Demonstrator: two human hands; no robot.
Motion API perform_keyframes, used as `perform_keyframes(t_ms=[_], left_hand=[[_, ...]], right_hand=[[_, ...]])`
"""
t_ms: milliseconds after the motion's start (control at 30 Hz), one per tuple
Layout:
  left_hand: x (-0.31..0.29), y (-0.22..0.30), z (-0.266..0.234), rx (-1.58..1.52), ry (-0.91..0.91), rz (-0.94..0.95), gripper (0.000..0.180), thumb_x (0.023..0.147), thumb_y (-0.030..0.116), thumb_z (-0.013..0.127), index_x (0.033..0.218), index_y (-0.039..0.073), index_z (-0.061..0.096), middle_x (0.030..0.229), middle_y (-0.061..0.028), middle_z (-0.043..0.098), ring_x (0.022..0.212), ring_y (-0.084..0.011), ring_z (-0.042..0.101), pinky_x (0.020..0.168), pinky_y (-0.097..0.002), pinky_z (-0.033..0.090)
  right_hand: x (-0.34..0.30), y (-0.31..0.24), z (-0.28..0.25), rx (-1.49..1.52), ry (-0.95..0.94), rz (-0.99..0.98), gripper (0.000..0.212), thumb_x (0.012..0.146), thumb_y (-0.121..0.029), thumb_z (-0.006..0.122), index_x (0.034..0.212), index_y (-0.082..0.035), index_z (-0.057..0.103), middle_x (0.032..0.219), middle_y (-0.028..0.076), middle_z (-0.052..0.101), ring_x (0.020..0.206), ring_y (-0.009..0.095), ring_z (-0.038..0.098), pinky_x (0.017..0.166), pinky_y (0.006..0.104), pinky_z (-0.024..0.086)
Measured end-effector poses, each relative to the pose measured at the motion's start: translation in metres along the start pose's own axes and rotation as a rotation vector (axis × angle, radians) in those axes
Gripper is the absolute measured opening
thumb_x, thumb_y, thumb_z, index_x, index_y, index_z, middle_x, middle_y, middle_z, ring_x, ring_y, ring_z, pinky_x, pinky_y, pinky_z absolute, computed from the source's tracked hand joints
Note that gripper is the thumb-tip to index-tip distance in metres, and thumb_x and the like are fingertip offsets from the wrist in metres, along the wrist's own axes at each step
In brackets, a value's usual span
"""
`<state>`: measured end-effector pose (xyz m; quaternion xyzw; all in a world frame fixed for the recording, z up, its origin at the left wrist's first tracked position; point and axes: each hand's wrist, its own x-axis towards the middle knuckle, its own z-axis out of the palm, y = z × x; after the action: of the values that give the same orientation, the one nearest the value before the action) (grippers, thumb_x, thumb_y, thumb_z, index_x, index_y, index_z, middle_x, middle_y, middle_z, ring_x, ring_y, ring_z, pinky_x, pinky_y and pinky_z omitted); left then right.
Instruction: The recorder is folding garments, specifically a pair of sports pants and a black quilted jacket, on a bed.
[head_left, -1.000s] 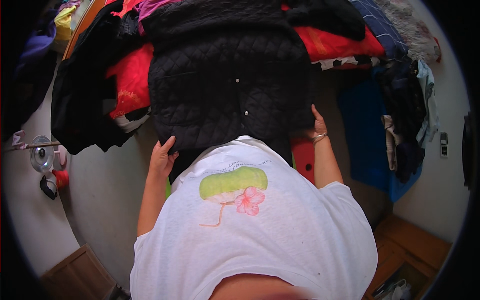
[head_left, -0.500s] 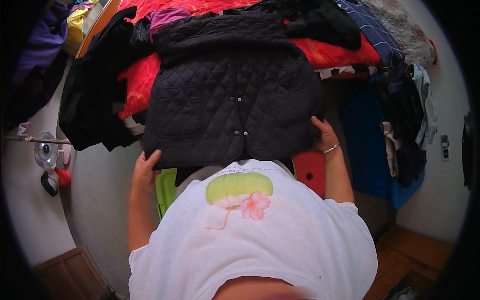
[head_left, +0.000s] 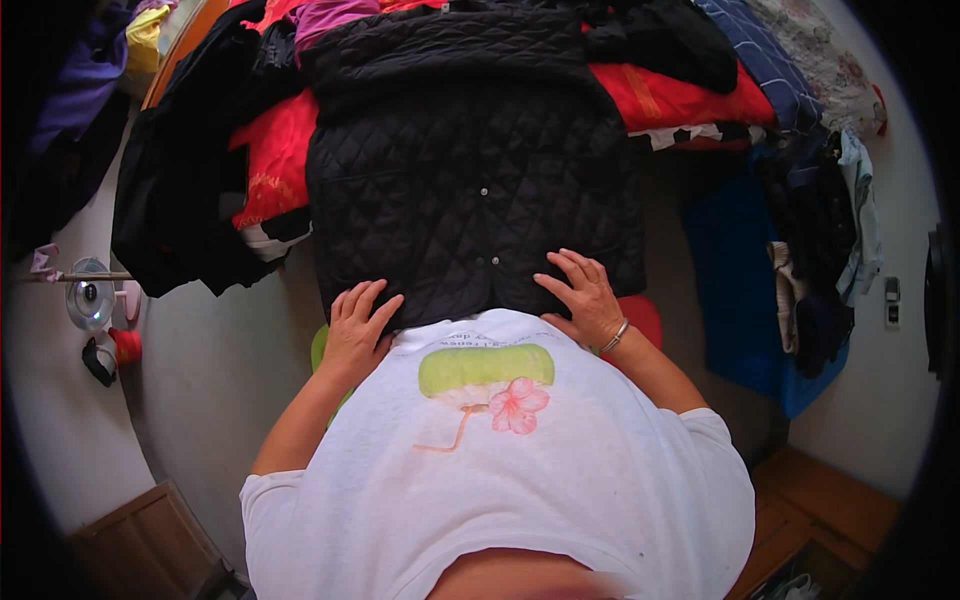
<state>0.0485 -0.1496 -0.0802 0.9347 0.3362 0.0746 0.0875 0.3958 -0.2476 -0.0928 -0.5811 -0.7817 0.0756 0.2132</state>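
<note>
A black quilted jacket (head_left: 470, 150) lies spread out in front of me, its lower part hanging over the bed edge onto my lap. Two small snap buttons show down its front seam. My left hand (head_left: 358, 325) rests with parted fingers at the bottom left of the hem. On the other side, my right hand (head_left: 585, 300), a bracelet on its wrist, lies with fingers spread on the lower right front. Neither hand grips the fabric. The jacket's upper end sits on the red bedding (head_left: 690, 95).
Black clothes (head_left: 180, 190) hang off the bed at left, and another black garment (head_left: 665, 45) lies at far right. A blue bin (head_left: 730, 270) with clothes over its rim stands right. At left are a small fan (head_left: 90, 293) and a wooden panel (head_left: 150, 535). A red seat part (head_left: 642, 322) shows beside me.
Both hands have let go of the jacket's lower side edges and moved inward onto its front hem. The jacket now lies flatter, its lower corners no longer held out.
</note>
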Motion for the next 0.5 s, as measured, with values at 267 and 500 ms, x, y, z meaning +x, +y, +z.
perform_keyframes(t_ms=[267, 500], left_hand=[[0.02, 0.004, 0.012, 0.045, 0.106, -0.021, 0.058, 0.059, 0.004, 0.07, 0.114, 0.013, 0.055, 0.12, -0.0077, 0.047, 0.113, -0.0261, 0.042, 0.093, -0.0422, 0.031], [0.026, 0.0, -0.001, -0.222, 0.142, 0.068, 0.041, 0.056, -0.001, 0.065, 0.095, 0.008, 0.062, 0.095, -0.0042, 0.058, 0.091, -0.0234, 0.054, 0.078, -0.0355, 0.042]], right_hand=[[0.022, 0.001, 0.025, 0.043, 0.112, -0.153, 0.025, 0.066, -0.014, 0.07, 0.091, -0.012, 0.065, 0.104, 0.003, 0.061, 0.106, 0.019, 0.052, 0.094, 0.0387, 0.035], [0.028, -0.003, 0.024, -0.041, -0.101, -0.183, 0.041, 0.064, -0.017, 0.072, 0.104, -0.014, 0.061, 0.117, 0.004, 0.055, 0.116, 0.02, 0.045, 0.097, 0.0389, 0.032]])
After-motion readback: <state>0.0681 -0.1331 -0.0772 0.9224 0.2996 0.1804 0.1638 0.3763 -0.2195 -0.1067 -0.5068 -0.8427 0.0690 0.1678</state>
